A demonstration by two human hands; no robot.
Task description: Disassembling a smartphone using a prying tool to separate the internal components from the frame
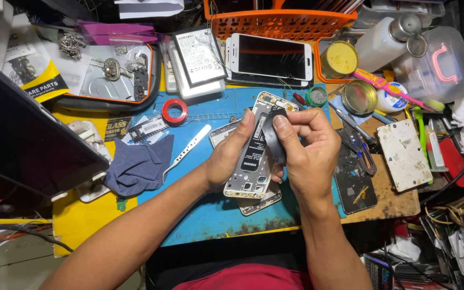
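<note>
left hand (pixel 231 158) gripping opened phone (pixel 253 161) — right hand (pixel 307 147) peeling black strip (pixel 273 140)

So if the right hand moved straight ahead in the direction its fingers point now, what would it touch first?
The right hand points left, toward the opened phone frame it already pinches a black strip against. Just beyond is the left hand. Depth is hard to judge.
</note>
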